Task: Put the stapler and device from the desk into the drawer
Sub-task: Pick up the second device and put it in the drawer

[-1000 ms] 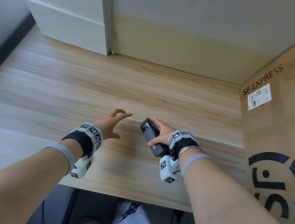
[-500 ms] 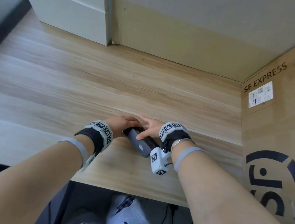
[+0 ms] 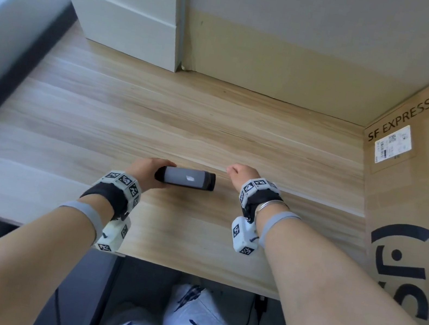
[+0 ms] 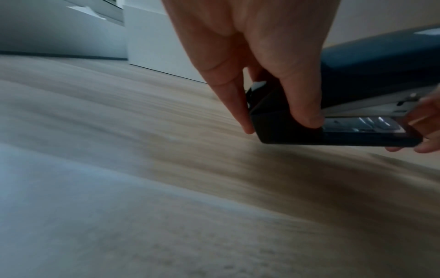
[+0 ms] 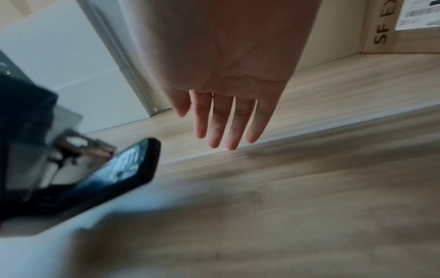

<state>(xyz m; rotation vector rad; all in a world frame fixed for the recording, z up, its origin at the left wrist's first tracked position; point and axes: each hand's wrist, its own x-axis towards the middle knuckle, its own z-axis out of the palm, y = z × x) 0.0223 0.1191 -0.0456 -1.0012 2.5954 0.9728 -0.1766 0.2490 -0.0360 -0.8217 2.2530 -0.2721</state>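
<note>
A dark stapler with a grey top lies level and crosswise, low over the wooden desk. My left hand grips its left, hinged end; in the left wrist view the thumb and fingers pinch that end of the stapler. My right hand hovers just right of the stapler's front end, fingers straight and holding nothing. The right wrist view shows those fingers spread over the desk, with the stapler off to the left.
A white cabinet block stands at the back left against the wall. A large SF Express cardboard box fills the desk's right side. The desk's front edge is near my wrists, with my knees and cables below.
The stapler passed from my right hand to my left. The left hand took hold of its left end; the right hand let go and drew off to the right.
</note>
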